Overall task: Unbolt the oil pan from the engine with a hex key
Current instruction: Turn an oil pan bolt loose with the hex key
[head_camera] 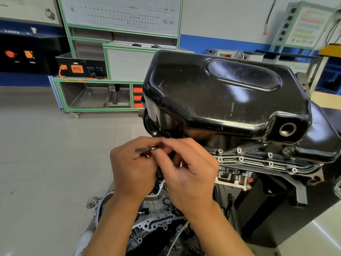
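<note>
both hands [162,169] gripping hex key [147,149] below oil pan [221,93]

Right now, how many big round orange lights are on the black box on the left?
2. Both sit side by side on the black box at the far left: one orange light on the left, the other to its right. More may be hidden beyond the picture's edge.

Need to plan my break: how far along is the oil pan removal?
Early, it seems. Done: nothing I can confirm; the oil pan sits on the engine, and several bolts show along its flange. In hand: both hands, left and right, hold the hex key at the pan's near corner. Left: those bolts, then lifting the pan.
</note>
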`<state>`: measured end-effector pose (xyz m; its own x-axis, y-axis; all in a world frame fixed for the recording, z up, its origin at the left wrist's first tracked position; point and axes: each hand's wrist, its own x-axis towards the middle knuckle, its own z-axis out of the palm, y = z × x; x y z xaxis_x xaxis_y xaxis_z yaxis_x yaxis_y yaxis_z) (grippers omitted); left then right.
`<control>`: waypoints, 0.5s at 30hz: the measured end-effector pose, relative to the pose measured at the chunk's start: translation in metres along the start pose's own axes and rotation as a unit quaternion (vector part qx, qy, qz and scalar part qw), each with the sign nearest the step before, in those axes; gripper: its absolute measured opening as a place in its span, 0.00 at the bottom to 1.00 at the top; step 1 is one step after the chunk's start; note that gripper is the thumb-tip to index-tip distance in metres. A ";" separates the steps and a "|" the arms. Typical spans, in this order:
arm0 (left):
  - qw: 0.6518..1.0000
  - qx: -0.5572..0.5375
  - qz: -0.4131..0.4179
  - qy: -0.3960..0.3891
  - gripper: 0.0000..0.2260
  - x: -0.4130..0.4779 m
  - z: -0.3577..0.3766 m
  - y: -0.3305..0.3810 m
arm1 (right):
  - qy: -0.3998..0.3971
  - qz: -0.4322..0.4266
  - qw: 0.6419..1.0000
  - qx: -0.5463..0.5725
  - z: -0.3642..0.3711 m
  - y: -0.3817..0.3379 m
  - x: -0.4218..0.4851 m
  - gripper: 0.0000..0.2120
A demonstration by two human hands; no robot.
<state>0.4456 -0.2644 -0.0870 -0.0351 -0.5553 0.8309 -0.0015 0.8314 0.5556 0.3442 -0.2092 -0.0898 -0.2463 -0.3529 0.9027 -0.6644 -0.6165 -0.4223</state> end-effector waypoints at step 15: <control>0.996 0.018 -0.005 -0.085 0.16 -0.001 -0.008 0.000 | -0.034 -0.014 0.999 0.035 0.002 0.002 -0.001 0.07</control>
<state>0.4533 -0.2641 -0.0877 -0.2037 -0.5555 0.8062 -0.0383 0.8274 0.5603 0.3448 -0.2116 -0.0916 -0.1781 -0.3803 0.9075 -0.6191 -0.6736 -0.4038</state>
